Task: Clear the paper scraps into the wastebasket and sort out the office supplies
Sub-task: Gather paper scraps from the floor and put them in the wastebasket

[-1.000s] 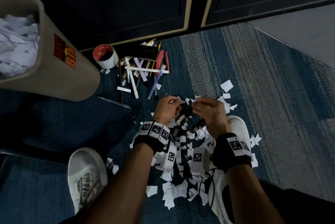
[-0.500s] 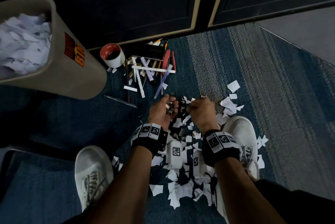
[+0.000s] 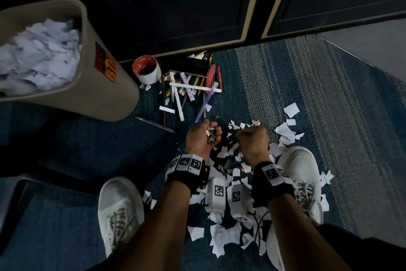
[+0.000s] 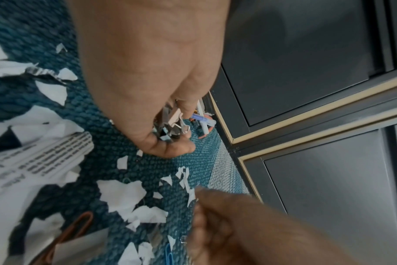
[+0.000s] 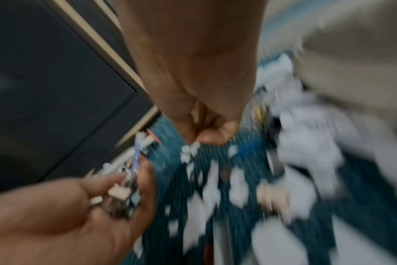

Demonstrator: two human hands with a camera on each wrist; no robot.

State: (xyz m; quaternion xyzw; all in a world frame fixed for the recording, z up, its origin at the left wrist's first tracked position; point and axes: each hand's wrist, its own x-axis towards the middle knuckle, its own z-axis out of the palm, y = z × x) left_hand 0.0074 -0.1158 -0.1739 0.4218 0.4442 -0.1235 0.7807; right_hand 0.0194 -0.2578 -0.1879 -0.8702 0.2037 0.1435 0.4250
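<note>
Left hand (image 3: 203, 139) is cupping a bunch of binder clips (image 3: 210, 133), right hand (image 3: 252, 139) is pinching a scrap; clips could be slipping back into the paper scraps (image 3: 222, 233) at frame bottom.

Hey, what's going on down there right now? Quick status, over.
Left hand cupped round a bunch of binder clips. Right hand pinching one more clip. Paper scraps still litter the carpet; wastebasket nearly full. Nothing blocking. Over.

Dim, shadowy head view with bowed edges, left wrist view fairly sharp, right wrist view heavily motion-blurred
</note>
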